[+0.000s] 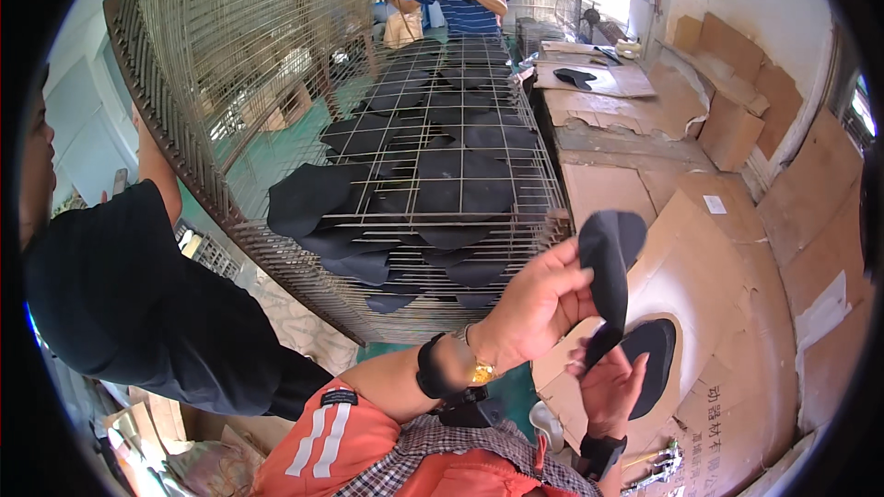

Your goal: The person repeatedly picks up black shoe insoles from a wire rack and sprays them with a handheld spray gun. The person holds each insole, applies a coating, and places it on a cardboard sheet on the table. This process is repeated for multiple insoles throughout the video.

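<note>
My left hand [537,299] holds a thin, curved black sheet piece [605,267] upright, thumb on its face. The piece's narrow lower end hangs down by my right hand [610,391], whose palm is turned up with the fingers and thumb apart. Whether the right fingers touch that end is hard to tell. Behind the right hand, another rounded black piece [656,364] lies on a cardboard sheet [564,377]. To the left, many similar black pieces [460,179] rest in overlapping rows on wire shelves of a metal rack [543,212].
A cardboard-covered table [727,313] runs along the right, with a metal tool [656,462] near its front. Farther back lies another black piece [575,79]. A person in black [138,304] stands close at left; another in a blue striped shirt [470,9] stands behind the rack.
</note>
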`<act>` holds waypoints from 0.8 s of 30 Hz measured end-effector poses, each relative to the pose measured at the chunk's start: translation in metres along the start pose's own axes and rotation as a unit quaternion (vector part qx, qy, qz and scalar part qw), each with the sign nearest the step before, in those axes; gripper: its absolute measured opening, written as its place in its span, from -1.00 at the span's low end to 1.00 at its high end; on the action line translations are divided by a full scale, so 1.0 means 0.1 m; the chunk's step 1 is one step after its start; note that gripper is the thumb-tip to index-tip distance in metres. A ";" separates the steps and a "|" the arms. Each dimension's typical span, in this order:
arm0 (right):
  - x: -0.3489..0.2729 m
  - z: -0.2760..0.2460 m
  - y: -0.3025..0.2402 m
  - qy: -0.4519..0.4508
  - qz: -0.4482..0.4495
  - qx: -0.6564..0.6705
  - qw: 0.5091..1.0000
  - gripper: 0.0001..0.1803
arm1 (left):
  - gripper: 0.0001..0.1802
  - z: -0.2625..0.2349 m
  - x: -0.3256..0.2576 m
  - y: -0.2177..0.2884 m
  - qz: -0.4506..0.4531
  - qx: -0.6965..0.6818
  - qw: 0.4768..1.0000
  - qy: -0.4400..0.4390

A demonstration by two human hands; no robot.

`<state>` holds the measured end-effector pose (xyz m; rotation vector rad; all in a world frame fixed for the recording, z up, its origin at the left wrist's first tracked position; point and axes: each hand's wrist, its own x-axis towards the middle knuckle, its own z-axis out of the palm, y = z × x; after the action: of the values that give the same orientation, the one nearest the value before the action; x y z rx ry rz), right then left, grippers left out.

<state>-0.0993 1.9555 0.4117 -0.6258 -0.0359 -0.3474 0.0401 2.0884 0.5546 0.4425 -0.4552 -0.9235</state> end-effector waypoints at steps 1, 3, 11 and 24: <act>0.05 0.08 -0.04 0.026 -0.041 0.017 0.999 -0.37 | -0.58 -0.07 -0.04 0.01 -0.029 0.021 0.999 0.009; 0.09 0.17 -0.11 0.120 -0.107 -0.016 0.987 -0.48 | -0.58 -0.21 -0.13 0.04 -0.036 0.013 0.999 0.000; 0.46 0.26 0.00 0.075 -0.067 0.046 0.994 -0.72 | -0.54 -0.52 -0.32 0.37 -0.053 0.013 0.998 -0.017; 0.27 0.50 -0.10 0.252 -0.223 -0.114 0.935 -0.61 | -0.54 -0.97 -0.48 0.86 -0.146 0.119 0.982 -0.005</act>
<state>-0.0732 1.9686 0.4619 -0.7412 0.3649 -0.9551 0.1239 2.1896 0.5135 0.7362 -0.5216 -1.1596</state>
